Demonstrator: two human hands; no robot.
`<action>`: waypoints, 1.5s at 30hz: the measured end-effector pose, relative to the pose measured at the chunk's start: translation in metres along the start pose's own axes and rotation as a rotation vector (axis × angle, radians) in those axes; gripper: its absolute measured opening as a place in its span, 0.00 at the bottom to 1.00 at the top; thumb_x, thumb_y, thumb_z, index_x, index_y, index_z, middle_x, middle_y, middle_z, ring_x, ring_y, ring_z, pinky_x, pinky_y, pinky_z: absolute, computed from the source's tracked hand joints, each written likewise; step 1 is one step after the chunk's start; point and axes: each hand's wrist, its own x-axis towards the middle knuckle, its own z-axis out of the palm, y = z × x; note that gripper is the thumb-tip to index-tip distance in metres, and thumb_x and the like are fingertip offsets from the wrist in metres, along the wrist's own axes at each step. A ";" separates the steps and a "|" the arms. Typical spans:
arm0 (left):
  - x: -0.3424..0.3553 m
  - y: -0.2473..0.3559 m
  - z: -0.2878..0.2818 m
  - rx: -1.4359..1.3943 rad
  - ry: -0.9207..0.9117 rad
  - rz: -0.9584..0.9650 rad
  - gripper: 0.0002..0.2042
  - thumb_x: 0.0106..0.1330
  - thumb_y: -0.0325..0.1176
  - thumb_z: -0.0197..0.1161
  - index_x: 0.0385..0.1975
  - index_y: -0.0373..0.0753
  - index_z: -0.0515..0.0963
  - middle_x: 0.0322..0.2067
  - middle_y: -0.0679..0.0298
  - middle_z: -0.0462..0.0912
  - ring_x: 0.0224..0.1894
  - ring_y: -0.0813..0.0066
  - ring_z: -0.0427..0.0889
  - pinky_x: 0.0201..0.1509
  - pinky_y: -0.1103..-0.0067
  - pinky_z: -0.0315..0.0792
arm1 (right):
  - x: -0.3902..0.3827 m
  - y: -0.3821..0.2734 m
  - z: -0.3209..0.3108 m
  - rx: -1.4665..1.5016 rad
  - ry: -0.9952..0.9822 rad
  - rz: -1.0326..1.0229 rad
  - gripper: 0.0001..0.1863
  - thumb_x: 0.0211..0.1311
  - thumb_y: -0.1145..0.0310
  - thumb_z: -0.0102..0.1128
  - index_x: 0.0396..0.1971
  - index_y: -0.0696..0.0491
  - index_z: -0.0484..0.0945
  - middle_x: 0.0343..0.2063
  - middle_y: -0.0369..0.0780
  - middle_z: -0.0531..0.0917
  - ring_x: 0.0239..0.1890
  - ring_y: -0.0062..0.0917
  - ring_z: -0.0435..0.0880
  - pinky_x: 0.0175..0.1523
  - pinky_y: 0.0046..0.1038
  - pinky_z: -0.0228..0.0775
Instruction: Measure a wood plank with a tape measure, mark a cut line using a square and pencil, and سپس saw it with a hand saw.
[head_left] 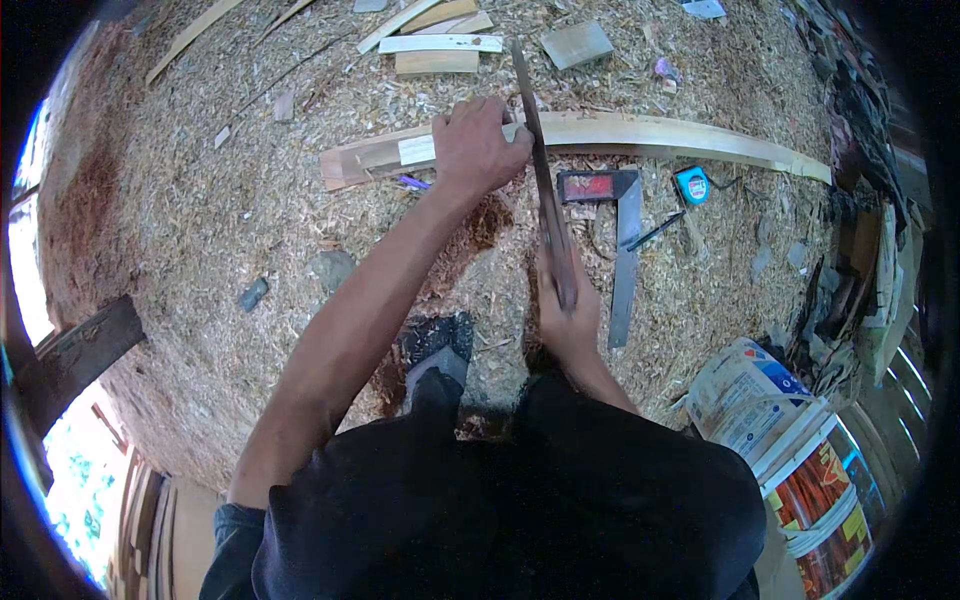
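A long pale wooden board [650,132] lies across the ground in front of me. My left hand [478,148] is closed over it, thumb beside the saw. The handsaw [535,125] crosses the board just right of that hand, its blade pointing away from me. My right hand [572,315] is wrapped round the near, handle end. Whether the teeth have cut into the wood is too hard to make out. A try square [626,255] rests right of the saw, with a black pen [656,231] across its blade. A purple pen [412,182] peeks out below the board.
Beyond the tools sits a blue tape measure [691,185]. Several wood offcuts [437,62] and a block [577,45] lie at the far side. Buckets [745,400] stand at the near right. Shavings and sawdust cover the ground; a dark beam [90,345] juts in at left.
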 end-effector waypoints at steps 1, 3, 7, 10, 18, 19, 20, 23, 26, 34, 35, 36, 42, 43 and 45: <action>0.001 -0.001 -0.001 -0.015 -0.011 0.004 0.20 0.60 0.50 0.58 0.40 0.38 0.78 0.44 0.53 0.81 0.52 0.55 0.77 0.58 0.57 0.63 | 0.016 -0.006 0.005 -0.015 -0.016 -0.026 0.31 0.68 0.78 0.51 0.71 0.62 0.61 0.49 0.50 0.84 0.49 0.27 0.85 0.53 0.25 0.74; -0.001 0.000 -0.001 -0.003 -0.036 -0.011 0.20 0.60 0.50 0.58 0.41 0.38 0.78 0.44 0.53 0.81 0.52 0.55 0.77 0.58 0.57 0.63 | 0.015 -0.004 0.011 -0.025 0.016 -0.060 0.31 0.68 0.78 0.51 0.71 0.63 0.61 0.49 0.50 0.84 0.50 0.27 0.85 0.53 0.25 0.74; -0.002 -0.004 -0.001 0.027 -0.040 -0.035 0.20 0.60 0.50 0.58 0.41 0.38 0.78 0.44 0.54 0.81 0.53 0.55 0.78 0.58 0.56 0.63 | -0.033 0.010 0.001 -0.042 -0.014 -0.054 0.31 0.68 0.78 0.52 0.71 0.61 0.62 0.47 0.50 0.84 0.49 0.26 0.84 0.53 0.24 0.74; -0.002 -0.001 0.005 0.025 -0.024 -0.011 0.20 0.60 0.50 0.58 0.41 0.38 0.78 0.44 0.54 0.81 0.52 0.55 0.78 0.58 0.56 0.63 | -0.045 0.010 -0.009 0.033 0.006 0.010 0.31 0.68 0.77 0.51 0.71 0.59 0.62 0.47 0.49 0.84 0.49 0.26 0.85 0.53 0.24 0.74; 0.001 -0.005 0.002 0.019 -0.024 0.003 0.19 0.61 0.49 0.58 0.40 0.38 0.78 0.42 0.54 0.80 0.51 0.55 0.78 0.57 0.56 0.64 | -0.012 -0.012 0.002 -0.085 0.008 -0.060 0.31 0.68 0.78 0.50 0.72 0.59 0.62 0.48 0.48 0.85 0.46 0.25 0.85 0.51 0.23 0.74; 0.002 -0.004 0.002 0.033 -0.022 0.002 0.19 0.61 0.49 0.59 0.40 0.38 0.78 0.42 0.54 0.80 0.51 0.55 0.78 0.57 0.56 0.64 | -0.025 -0.009 -0.002 -0.082 0.000 -0.075 0.31 0.68 0.78 0.51 0.71 0.60 0.61 0.48 0.49 0.85 0.45 0.25 0.85 0.50 0.23 0.74; -0.001 -0.003 0.004 0.045 -0.027 -0.005 0.19 0.60 0.48 0.59 0.39 0.38 0.77 0.42 0.54 0.80 0.51 0.55 0.78 0.57 0.56 0.64 | -0.030 -0.007 -0.005 -0.083 -0.002 -0.077 0.31 0.68 0.78 0.51 0.71 0.60 0.61 0.48 0.49 0.85 0.45 0.25 0.85 0.50 0.23 0.74; 0.000 0.001 0.006 0.015 0.003 0.012 0.19 0.60 0.48 0.59 0.39 0.37 0.77 0.42 0.54 0.81 0.51 0.55 0.78 0.57 0.56 0.64 | -0.034 -0.006 -0.008 0.083 0.018 -0.022 0.32 0.68 0.77 0.51 0.72 0.61 0.60 0.51 0.49 0.83 0.46 0.26 0.84 0.51 0.24 0.74; 0.002 0.000 0.000 0.007 -0.022 0.004 0.19 0.60 0.48 0.59 0.40 0.37 0.78 0.42 0.54 0.82 0.51 0.55 0.78 0.58 0.56 0.64 | 0.012 -0.009 -0.002 -0.030 -0.069 0.138 0.32 0.67 0.80 0.50 0.72 0.60 0.60 0.52 0.48 0.83 0.50 0.25 0.84 0.53 0.25 0.73; -0.002 -0.001 0.003 -0.003 -0.005 0.004 0.19 0.61 0.48 0.59 0.40 0.38 0.78 0.43 0.54 0.80 0.52 0.53 0.77 0.59 0.55 0.63 | -0.047 0.015 -0.012 -0.084 0.023 -0.064 0.31 0.68 0.75 0.53 0.71 0.59 0.61 0.42 0.51 0.85 0.45 0.30 0.87 0.48 0.28 0.76; -0.002 0.001 0.002 -0.006 -0.006 0.007 0.19 0.61 0.48 0.59 0.40 0.38 0.78 0.43 0.54 0.80 0.52 0.53 0.77 0.59 0.55 0.63 | -0.036 0.008 -0.010 -0.087 0.027 -0.064 0.31 0.68 0.75 0.53 0.71 0.59 0.61 0.42 0.51 0.85 0.45 0.30 0.87 0.48 0.28 0.76; -0.002 0.002 0.002 -0.016 -0.031 0.000 0.19 0.61 0.48 0.59 0.41 0.38 0.77 0.43 0.54 0.80 0.52 0.53 0.77 0.59 0.55 0.63 | -0.018 0.004 -0.005 -0.129 0.022 -0.053 0.32 0.67 0.75 0.53 0.71 0.59 0.62 0.43 0.52 0.85 0.45 0.31 0.88 0.49 0.28 0.76; -0.003 -0.001 0.002 -0.006 -0.013 0.000 0.20 0.61 0.48 0.58 0.41 0.37 0.77 0.43 0.53 0.80 0.52 0.53 0.77 0.58 0.56 0.63 | -0.006 0.007 0.000 -0.174 0.027 -0.165 0.33 0.66 0.77 0.54 0.72 0.59 0.62 0.45 0.52 0.85 0.47 0.31 0.87 0.49 0.27 0.76; -0.002 -0.004 0.002 -0.003 0.008 0.004 0.19 0.61 0.48 0.58 0.41 0.37 0.77 0.43 0.53 0.80 0.51 0.53 0.77 0.58 0.56 0.63 | -0.026 0.010 -0.002 -0.166 0.024 -0.183 0.33 0.66 0.77 0.54 0.72 0.59 0.62 0.45 0.52 0.85 0.47 0.31 0.87 0.49 0.27 0.76; 0.003 -0.001 0.005 -0.002 0.000 -0.015 0.19 0.60 0.48 0.58 0.40 0.37 0.76 0.43 0.53 0.80 0.51 0.53 0.78 0.56 0.56 0.63 | -0.054 0.022 -0.007 -0.013 0.031 -0.087 0.33 0.66 0.76 0.54 0.72 0.59 0.61 0.46 0.50 0.85 0.46 0.27 0.87 0.49 0.26 0.76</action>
